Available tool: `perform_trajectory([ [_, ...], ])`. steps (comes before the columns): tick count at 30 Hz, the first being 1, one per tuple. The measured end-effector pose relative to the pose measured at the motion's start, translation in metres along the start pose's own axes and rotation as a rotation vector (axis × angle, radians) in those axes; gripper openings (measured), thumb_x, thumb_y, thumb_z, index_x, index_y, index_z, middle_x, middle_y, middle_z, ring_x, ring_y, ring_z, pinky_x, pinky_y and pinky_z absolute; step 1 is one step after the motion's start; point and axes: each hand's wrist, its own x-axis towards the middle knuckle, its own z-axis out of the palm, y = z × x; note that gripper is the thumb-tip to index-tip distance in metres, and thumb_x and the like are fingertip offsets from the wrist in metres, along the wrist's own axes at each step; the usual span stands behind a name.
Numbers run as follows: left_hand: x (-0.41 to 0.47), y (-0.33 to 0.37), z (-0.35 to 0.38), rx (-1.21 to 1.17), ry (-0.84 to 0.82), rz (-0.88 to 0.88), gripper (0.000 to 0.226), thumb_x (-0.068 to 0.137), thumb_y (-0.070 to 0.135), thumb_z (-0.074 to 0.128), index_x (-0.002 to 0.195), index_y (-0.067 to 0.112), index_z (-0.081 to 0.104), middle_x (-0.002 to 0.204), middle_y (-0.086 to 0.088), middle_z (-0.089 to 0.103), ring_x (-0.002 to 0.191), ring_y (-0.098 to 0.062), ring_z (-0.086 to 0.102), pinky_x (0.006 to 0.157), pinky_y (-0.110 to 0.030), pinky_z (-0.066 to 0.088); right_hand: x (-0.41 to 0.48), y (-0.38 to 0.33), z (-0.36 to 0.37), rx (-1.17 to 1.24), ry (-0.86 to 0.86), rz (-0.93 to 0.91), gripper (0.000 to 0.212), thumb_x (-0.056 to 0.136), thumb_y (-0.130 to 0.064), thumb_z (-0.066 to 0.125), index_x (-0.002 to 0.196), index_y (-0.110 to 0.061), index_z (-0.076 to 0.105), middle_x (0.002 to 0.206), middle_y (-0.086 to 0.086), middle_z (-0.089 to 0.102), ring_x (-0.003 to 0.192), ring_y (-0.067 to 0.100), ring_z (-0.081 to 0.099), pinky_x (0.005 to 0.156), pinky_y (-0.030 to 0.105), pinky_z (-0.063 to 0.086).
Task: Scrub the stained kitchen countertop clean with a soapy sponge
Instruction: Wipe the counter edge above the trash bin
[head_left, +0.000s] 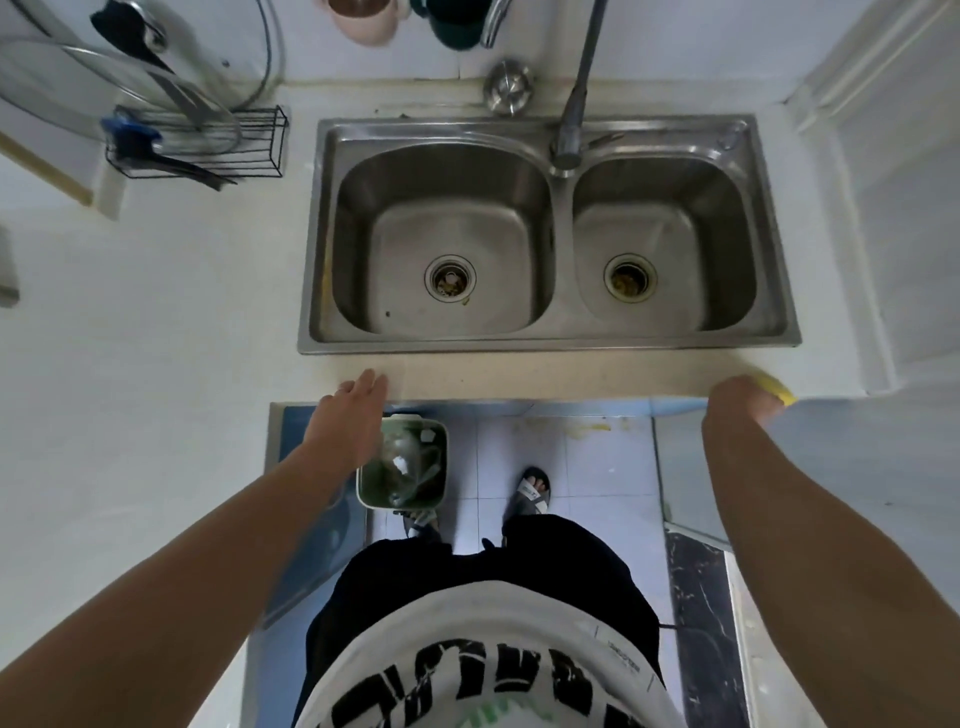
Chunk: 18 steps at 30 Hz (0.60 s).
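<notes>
My right hand (744, 399) grips a yellow sponge (777, 387) on the front right corner of the pale countertop (545, 375), just in front of the sink. Only the sponge's far end shows past my fingers. My left hand (349, 410) lies flat with straight fingers on the counter's front edge, near the sink's left corner. The strip of counter between my hands looks beige and slightly dull.
A steel double sink (550, 236) with a tap (576, 104) fills the middle. A wire rack (202, 143) with lids and utensils stands at the back left. A small green bin (402, 462) sits on the floor below my left hand, near my sandalled feet.
</notes>
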Motion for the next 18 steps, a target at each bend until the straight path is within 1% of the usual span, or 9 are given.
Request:
perform_trajectory([
  [2, 0.002, -0.004, -0.001, 0.017, -0.021, 0.004, 0.074, 0.092, 0.014, 0.064, 0.155, 0.012, 0.025, 0.158, -0.010, 0.029, 0.132, -0.031, 0.047, 0.104, -0.045, 0.048, -0.001, -0.003, 0.003, -0.459, 0.002, -0.257, 0.044, 0.088, -0.024, 0.072, 0.129, -0.016, 0.061, 0.120, 0.002, 0.062, 0.115, 0.021, 0.061, 0.093, 0.033, 0.049],
  [5, 0.004, -0.006, -0.002, 0.006, -0.039, 0.002, 0.075, 0.091, 0.012, 0.064, 0.155, 0.012, 0.025, 0.161, -0.009, 0.028, 0.132, -0.031, 0.047, 0.104, -0.045, 0.049, -0.043, -0.018, 0.002, -0.411, 0.074, -0.218, 0.035, 0.096, -0.021, 0.063, 0.129, -0.015, 0.059, 0.125, 0.001, 0.063, 0.123, 0.021, 0.057, 0.104, 0.034, 0.040],
  [7, 0.005, -0.008, -0.003, -0.014, -0.031, 0.005, 0.073, 0.090, 0.010, 0.063, 0.154, 0.011, 0.028, 0.160, -0.010, 0.029, 0.130, -0.032, 0.048, 0.102, -0.046, 0.049, -0.080, -0.017, 0.021, -0.423, 0.078, -0.203, 0.027, 0.094, -0.015, 0.058, 0.120, -0.014, 0.063, 0.106, 0.002, 0.066, 0.113, 0.019, 0.061, 0.093, 0.030, 0.045],
  [8, 0.004, -0.009, -0.002, -0.027, -0.027, 0.000, 0.071, 0.090, 0.009, 0.063, 0.153, 0.010, 0.029, 0.158, -0.010, 0.031, 0.128, -0.033, 0.050, 0.100, -0.046, 0.050, -0.095, -0.011, 0.034, -0.324, 0.022, -0.218, 0.026, 0.090, -0.014, 0.055, 0.114, -0.013, 0.065, 0.096, 0.004, 0.063, 0.105, 0.019, 0.062, 0.083, 0.026, 0.046],
  [9, 0.004, -0.014, -0.001, -0.045, -0.021, -0.010, 0.069, 0.090, 0.008, 0.063, 0.151, 0.010, 0.031, 0.156, -0.010, 0.033, 0.124, -0.033, 0.052, 0.097, -0.047, 0.051, -0.116, -0.015, 0.046, -0.019, -0.008, -0.146, 0.026, 0.089, -0.016, 0.051, 0.113, -0.010, 0.062, 0.095, 0.009, 0.061, 0.101, 0.023, 0.062, 0.076, 0.025, 0.045],
  [11, 0.003, -0.026, 0.002, -0.069, 0.008, -0.042, 0.065, 0.088, 0.009, 0.063, 0.148, 0.008, 0.035, 0.150, -0.010, 0.038, 0.116, -0.033, 0.054, 0.090, -0.047, 0.053, -0.164, -0.016, 0.064, 0.260, -0.071, -0.170, 0.038, 0.099, -0.033, 0.041, 0.128, -0.010, 0.052, 0.113, 0.011, 0.063, 0.103, 0.029, 0.061, 0.078, 0.031, 0.047],
  [13, 0.003, -0.040, 0.005, -0.093, 0.040, -0.094, 0.061, 0.089, 0.010, 0.062, 0.145, 0.008, 0.037, 0.146, -0.010, 0.042, 0.112, -0.033, 0.055, 0.086, -0.048, 0.055, -0.210, -0.019, 0.080, 0.296, -0.175, -0.415, 0.040, 0.101, -0.048, 0.035, 0.125, -0.020, 0.050, 0.107, 0.004, 0.063, 0.094, 0.023, 0.061, 0.076, 0.037, 0.047],
  [16, 0.002, -0.068, 0.011, -0.128, 0.041, -0.150, 0.058, 0.093, 0.012, 0.060, 0.147, 0.008, 0.038, 0.154, -0.012, 0.038, 0.124, -0.034, 0.053, 0.095, -0.048, 0.054, -0.254, -0.055, 0.119, 0.172, -0.395, -0.784, 0.023, 0.102, -0.040, 0.037, 0.110, -0.025, 0.054, 0.090, -0.001, 0.058, 0.081, 0.016, 0.057, 0.068, 0.035, 0.042],
  [18, 0.001, -0.085, 0.017, -0.185, 0.014, -0.172, 0.065, 0.094, 0.013, 0.061, 0.153, 0.010, 0.034, 0.164, -0.010, 0.029, 0.137, -0.033, 0.046, 0.104, -0.048, 0.051, -0.267, -0.091, 0.168, -0.042, -0.495, -0.954, 0.028, 0.100, -0.037, 0.036, 0.117, -0.025, 0.055, 0.096, 0.001, 0.060, 0.089, 0.021, 0.056, 0.074, 0.037, 0.042],
])
